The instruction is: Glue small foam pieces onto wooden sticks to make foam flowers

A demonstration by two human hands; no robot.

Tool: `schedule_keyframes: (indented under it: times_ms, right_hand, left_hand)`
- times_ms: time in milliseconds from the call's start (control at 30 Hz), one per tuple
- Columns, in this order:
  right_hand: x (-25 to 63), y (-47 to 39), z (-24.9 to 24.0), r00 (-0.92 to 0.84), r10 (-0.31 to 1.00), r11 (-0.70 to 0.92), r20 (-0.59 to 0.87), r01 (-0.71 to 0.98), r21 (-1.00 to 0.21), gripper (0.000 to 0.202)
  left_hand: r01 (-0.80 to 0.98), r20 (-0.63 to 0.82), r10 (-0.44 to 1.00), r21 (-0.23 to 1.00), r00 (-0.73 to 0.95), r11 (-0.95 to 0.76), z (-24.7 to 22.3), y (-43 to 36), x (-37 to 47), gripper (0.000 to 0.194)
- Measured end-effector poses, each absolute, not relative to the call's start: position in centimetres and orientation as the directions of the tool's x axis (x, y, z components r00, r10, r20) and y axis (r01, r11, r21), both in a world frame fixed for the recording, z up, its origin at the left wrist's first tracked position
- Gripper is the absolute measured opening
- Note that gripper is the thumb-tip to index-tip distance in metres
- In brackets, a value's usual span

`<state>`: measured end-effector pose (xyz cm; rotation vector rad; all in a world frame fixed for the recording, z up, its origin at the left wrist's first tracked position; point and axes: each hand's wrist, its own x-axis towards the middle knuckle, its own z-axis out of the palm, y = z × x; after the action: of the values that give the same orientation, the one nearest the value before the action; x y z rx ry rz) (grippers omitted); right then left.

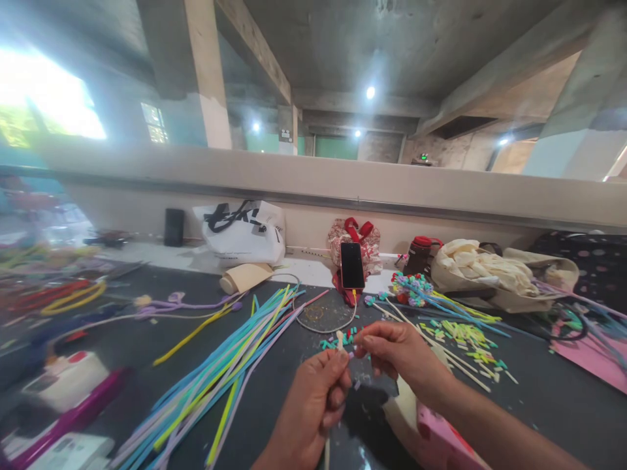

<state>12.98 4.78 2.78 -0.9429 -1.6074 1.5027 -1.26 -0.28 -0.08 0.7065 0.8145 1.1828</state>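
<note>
My left hand [321, 391] is closed in a pinch around a cream pipe cleaner. Its looped cream tip [339, 339] pokes up above the thumb, and a pale length shows below the fist. Just to the right, my right hand [392, 349] has its thumb and fingers pressed together. A tiny lilac piece [351, 355] shows between the two hands; which hand grips it is unclear. Beyond the fingertips lie short turquoise and red pieces [333, 341]. To the left spreads a bundle of long blue, yellow and lilac pipe cleaners [235, 352].
A phone [352, 266] on a cable leans against a patterned bag [375, 241]. Yellow-green cut pieces [460, 333] and small flower clusters [414, 287] lie right. Behind are a white bag [245, 235], a dark red-lidded bottle [418, 254] and a cream cloth bag [470, 264].
</note>
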Motion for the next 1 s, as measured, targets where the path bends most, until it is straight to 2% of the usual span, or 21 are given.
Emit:
schedule_keyframes:
  times_ms: [100, 200, 300, 400, 533, 733, 1000]
  right_hand:
    - [13.2, 4.4, 2.7, -0.441, 0.886, 0.214, 0.142, 0.119, -0.97, 0.009]
    - [13.1, 4.0, 2.4, -0.494, 0.829, 0.404, 0.261, 0.207, -0.891, 0.007]
    - [12.9, 3.7, 2.4, -0.511, 0.796, 0.517, 0.325, 0.293, -0.804, 0.009]
    - [13.0, 3.7, 2.5, -0.507, 0.809, 0.485, 0.296, 0.291, -0.825, 0.009]
    - [13.9, 3.9, 3.2, -0.502, 0.832, 0.401, 0.234, 0.254, -0.88, 0.012]
    - [16.2, 4.2, 5.0, -0.55, 0.766, 0.584, 0.331, 0.383, -0.716, 0.011]
    - [16.9, 3.9, 5.8, -0.695, 0.638, 0.722, 0.333, 0.389, -0.571, 0.014]
  left_hand:
    - [-0.492, -0.21, 0.96, 0.826, 0.185, 0.275, -0.2, -0.3, -1.1, 0.027]
    - [-0.492, -0.21, 0.958, 0.824, 0.197, 0.282, -0.2, -0.3, -1.0, 0.028]
    - [-0.495, -0.213, 0.956, 0.82, 0.201, 0.287, -0.1, -0.4, -1.0, 0.029]
    - [-0.44, -0.231, 0.945, 0.841, 0.23, 0.313, -0.2, -0.3, -1.2, 0.033]
    - [-0.33, -0.252, 0.957, 0.9, 0.141, 0.285, -0.4, 0.0, -1.4, 0.036]
    - [-0.095, -0.126, 0.987, 0.986, 0.101, 0.135, 0.2, -0.2, -1.3, 0.04]
    - [0.031, -0.156, 0.98, 0.988, 0.124, 0.153, 1.7, -1.1, -0.8, 0.025]
